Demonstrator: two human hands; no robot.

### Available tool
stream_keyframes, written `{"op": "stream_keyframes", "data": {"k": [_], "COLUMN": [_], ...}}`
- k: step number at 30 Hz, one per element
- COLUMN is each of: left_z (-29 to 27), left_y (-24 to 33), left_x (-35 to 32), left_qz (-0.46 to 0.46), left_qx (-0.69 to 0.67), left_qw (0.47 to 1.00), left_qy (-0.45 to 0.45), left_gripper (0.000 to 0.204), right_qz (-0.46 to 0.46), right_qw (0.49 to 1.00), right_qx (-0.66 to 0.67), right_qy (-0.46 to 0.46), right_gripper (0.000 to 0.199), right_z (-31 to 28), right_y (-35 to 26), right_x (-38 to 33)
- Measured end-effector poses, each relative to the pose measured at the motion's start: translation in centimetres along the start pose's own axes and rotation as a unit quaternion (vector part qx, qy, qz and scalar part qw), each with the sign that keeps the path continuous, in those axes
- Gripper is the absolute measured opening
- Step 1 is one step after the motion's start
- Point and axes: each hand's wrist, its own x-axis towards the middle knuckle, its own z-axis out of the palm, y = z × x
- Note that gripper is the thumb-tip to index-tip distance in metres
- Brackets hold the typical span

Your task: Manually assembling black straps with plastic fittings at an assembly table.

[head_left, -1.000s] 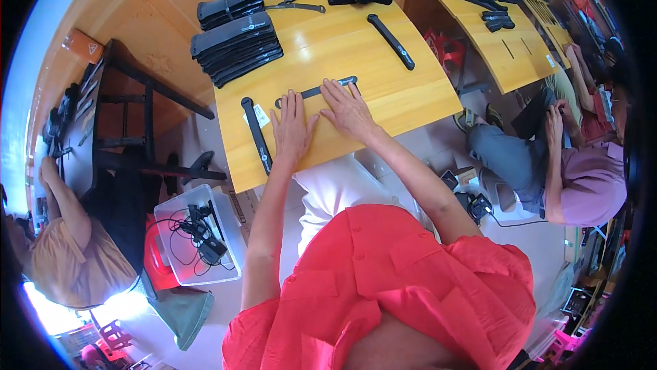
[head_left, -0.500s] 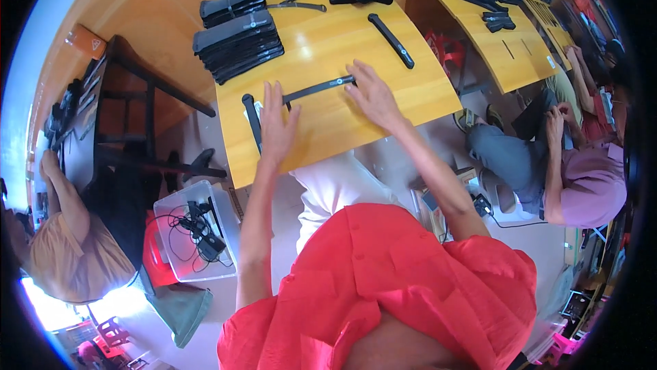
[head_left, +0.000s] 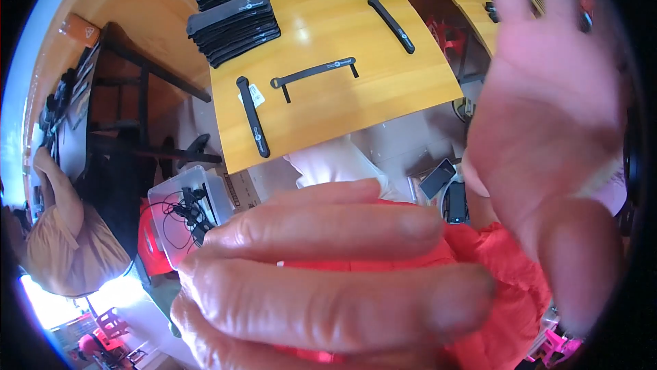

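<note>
Yellow wood fills the middle of my remote view: on that table [head_left: 390, 99], at 11 o'clock, sits a stack [head_left: 236, 24] of dark, flat pieces. At 10 o'clock lies the left strap [head_left: 253, 117], a pale label [head_left: 256, 94] just beside it. At 12 o'clock I find the middle strap [head_left: 311, 73], with two short dark bars [head_left: 287, 93] reaching down from its lower edge. The left hand [head_left: 308, 281] looms at 6 o'clock, close to the lens — fingers outstretched side by side toward 3 o'clock, nothing visible in its grip. At 1 o'clock lies the right strap [head_left: 391, 25]; between 2 and 3, the right hand [head_left: 547, 96] is raised, bare palm showing, fingers spread toward 12.

To handle the middle strap well, I would steady both ends together and press it flat with even weight, never dragging sideways; it looks thin and likely to twist.

As for direction, the left strap's long axis runs steeply, its printed end pointing between 5 and 6. The middle strap lies nearly crosswise, printed end between 2 and 3. The right strap slants, printed end between 4 and 5.
</note>
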Motion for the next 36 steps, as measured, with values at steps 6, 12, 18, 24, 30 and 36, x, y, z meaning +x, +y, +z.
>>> {"op": "stream_keyframes", "data": {"k": [6, 12, 18, 24, 30, 36], "left_z": [0.5, 0.3, -0.5, -0.8, -1.4, -0.8], "left_y": [0.7, 0.1, 0.7, 2.2, 3.7, 5.0], "left_x": [0.7, 3.8, 8.0, 9.9, 11.6, 11.2], "left_qz": [-0.029, 0.044, 0.131, 0.140, 0.112, 0.054], "left_qx": [-0.039, -0.072, -0.103, -0.141, -0.178, -0.230], "left_qw": [0.999, 0.996, 0.986, 0.979, 0.975, 0.968], "left_qy": [0.004, -0.012, -0.027, -0.034, -0.072, -0.089], "left_gripper": [0.029, 0.025, 0.022, 0.019, 0.016, 0.014], "right_qz": [-0.021, -0.132, -0.253, -0.305, -0.334, -0.329], "right_qw": [1.000, 0.990, 0.965, 0.950, 0.939, 0.939], "right_qx": [0.001, -0.036, -0.063, -0.062, -0.071, -0.073], "right_qy": [0.024, 0.018, -0.005, -0.004, 0.034, 0.068], "right_gripper": [0.061, 0.059, 0.058, 0.057, 0.055, 0.054], "right_z": [-0.6, -3.3, -5.7, -6.3, -6.7, -6.7], "right_y": [0.6, 2.0, 1.9, 1.6, 1.6, 1.1], "right_x": [0.1, 4.0, 10.8, 14.4, 15.6, 14.6]}}
